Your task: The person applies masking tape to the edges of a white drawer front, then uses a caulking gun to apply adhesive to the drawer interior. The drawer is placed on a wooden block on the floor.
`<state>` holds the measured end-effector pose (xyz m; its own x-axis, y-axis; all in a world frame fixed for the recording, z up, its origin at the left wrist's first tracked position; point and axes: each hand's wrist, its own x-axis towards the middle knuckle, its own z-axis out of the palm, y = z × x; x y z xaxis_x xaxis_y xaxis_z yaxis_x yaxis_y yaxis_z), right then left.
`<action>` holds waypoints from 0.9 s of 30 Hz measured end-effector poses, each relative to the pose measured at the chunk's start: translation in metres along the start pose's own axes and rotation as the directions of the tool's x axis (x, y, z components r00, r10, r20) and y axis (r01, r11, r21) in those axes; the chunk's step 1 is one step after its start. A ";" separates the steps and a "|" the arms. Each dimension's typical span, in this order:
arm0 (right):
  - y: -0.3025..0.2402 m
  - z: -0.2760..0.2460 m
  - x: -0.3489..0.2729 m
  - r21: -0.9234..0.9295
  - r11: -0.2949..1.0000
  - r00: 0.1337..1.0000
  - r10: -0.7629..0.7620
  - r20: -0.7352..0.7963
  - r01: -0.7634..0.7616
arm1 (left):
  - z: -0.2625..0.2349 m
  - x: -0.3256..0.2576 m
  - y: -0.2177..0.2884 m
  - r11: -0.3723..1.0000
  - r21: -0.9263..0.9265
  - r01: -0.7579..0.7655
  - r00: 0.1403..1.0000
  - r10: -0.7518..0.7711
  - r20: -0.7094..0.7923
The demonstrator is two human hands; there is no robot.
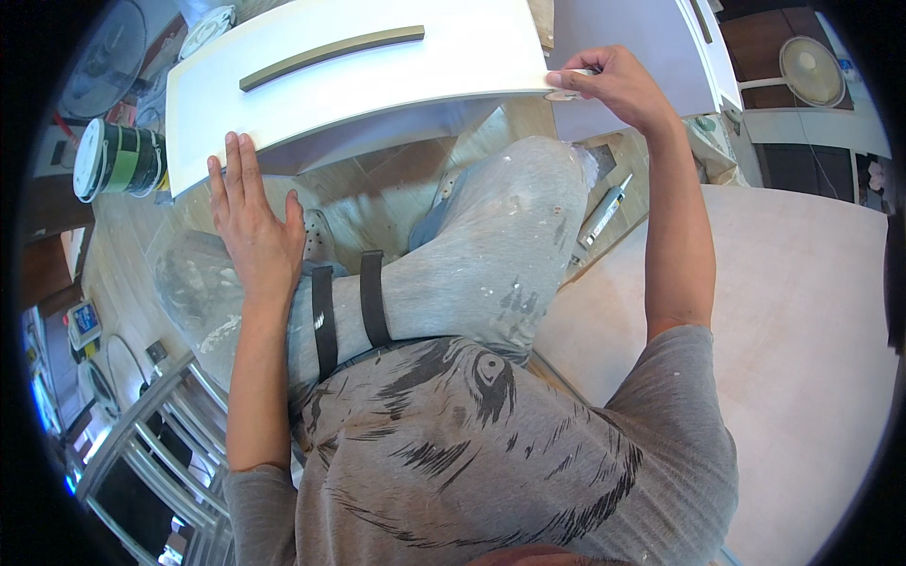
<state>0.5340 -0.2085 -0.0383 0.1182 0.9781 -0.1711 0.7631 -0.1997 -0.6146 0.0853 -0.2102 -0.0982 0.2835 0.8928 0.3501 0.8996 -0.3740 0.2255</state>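
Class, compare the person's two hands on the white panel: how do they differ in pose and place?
The left hand lies flat, fingers straight, at the white panel's near-left edge. The right hand curls, pinching the panel's right corner with its fingertips. The left forearm runs upright; the right reaches farther. Both are bare and touch the panel.

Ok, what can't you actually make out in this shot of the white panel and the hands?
Head view only:
- Right hand: the small piece it pinches at the white panel edge is mostly covered by fingers.
- Left hand: its palm side is hidden.
- Panel underside: faces away.
- Tube on the floor: too small to identify.
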 end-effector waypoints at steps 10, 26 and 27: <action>-0.001 0.004 0.000 0.012 1.000 1.000 -0.023 0.000 0.023 | 0.001 -0.001 -0.001 1.000 0.018 0.007 1.000 -0.007 0.008; -0.001 0.004 0.000 0.080 0.997 1.000 -0.015 0.010 0.014 | 0.000 0.000 0.001 0.999 0.027 0.019 1.000 -0.020 0.017; -0.001 0.004 0.001 0.068 0.998 1.000 -0.012 0.017 0.011 | 0.000 0.000 0.001 0.999 0.026 0.019 1.000 -0.019 0.016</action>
<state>0.5314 -0.2077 -0.0408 0.0981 0.9793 -0.1769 0.7192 -0.1927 -0.6676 0.0860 -0.2106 -0.0978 0.2713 0.9036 0.3314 0.9132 -0.3505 0.2081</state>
